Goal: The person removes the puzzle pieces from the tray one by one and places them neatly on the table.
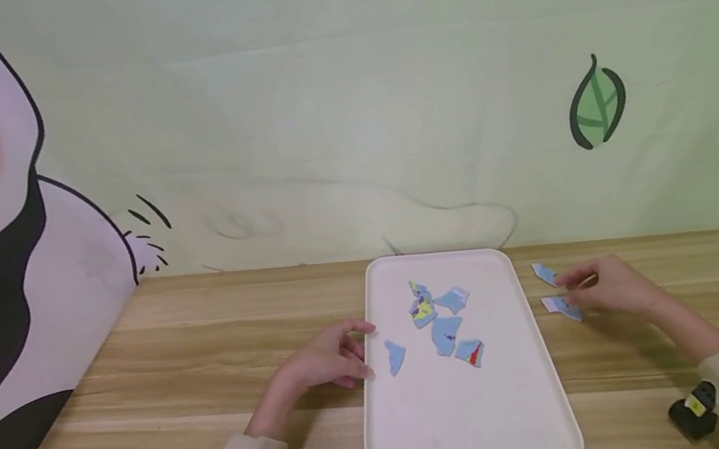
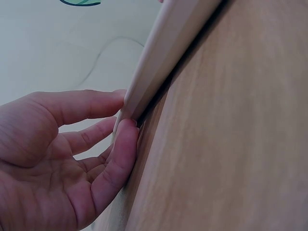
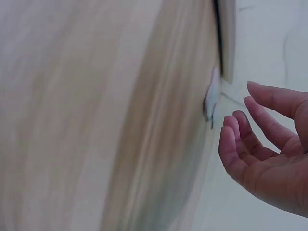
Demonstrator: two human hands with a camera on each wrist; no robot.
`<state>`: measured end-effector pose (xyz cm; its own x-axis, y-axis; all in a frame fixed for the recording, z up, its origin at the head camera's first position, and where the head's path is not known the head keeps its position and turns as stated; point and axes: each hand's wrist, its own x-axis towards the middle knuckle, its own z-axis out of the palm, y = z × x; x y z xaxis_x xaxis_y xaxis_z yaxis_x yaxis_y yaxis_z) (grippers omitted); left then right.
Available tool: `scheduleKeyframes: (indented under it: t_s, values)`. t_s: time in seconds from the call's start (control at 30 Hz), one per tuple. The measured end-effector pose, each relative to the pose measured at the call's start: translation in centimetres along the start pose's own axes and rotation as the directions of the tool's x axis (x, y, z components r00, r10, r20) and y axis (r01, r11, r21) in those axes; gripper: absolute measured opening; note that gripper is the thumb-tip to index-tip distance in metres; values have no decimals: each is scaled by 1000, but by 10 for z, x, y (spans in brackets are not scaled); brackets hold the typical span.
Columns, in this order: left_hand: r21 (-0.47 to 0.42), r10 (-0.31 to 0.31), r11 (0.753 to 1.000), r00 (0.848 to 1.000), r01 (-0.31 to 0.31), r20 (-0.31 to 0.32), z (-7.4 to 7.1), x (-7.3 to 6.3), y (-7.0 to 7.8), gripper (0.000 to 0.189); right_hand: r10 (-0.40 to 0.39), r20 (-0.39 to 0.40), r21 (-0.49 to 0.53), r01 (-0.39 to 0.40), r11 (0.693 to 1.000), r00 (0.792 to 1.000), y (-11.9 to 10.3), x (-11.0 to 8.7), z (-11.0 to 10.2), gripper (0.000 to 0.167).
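1. The white tray point(image 1: 468, 430) lies flat on the bench point(image 1: 257, 299), its raised rim probably there to keep small pieces from sliding off.
2. The left hand point(image 1: 328, 354) is at the tray's 9-to-10 o'clock edge, fingers relaxed and tips touching the rim without wrapping round it; this likely steadies the tray.
3. Around the middle blue piece point(image 1: 447, 334), near the tray's 12 o'clock half, sit the yellow-marked patch point(image 1: 422, 308) at 11, the pale-cornered piece point(image 1: 453, 300) at 1 and the red-marked piece point(image 1: 472, 353) between 4 and 5. Lying coloured side up, they can presumably be compared by picture and edge.
4. The plain blue piece point(image 1: 396, 356) lies apart, towards 9 o'clock, perhaps to leave its outline readable.
5. Off the tray, towards 2 o'clock, the upper loose piece point(image 1: 544, 273) and lower loose piece point(image 1: 562, 306) rest on the bench, within easy reach.
6. The right hand point(image 1: 612, 284) hovers beside them, fingers loosely bent and holding nothing visible, a posture that seems suited to handling thin pieces.
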<state>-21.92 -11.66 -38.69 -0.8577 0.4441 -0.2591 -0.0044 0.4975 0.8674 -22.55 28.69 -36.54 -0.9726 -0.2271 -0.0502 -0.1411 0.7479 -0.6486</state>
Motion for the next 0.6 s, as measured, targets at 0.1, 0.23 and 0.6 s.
scheduleKeyframes:
  t_s: [0.1,0.23,0.6]
  values:
    - [-2,-3,1000,1000,3,0,0,0,-1,55,-17,-1,23,17,1000,1000,-5,0,0,38]
    - [-2,0,1000,1000,0,3,0,1,-2,55,-35,10,81,34,996,999,-14,-1,4,41]
    - [-17,26,1000,999,-25,23,-2,0,-2,57,-115,33,222,105,969,993,-38,-3,24,37]
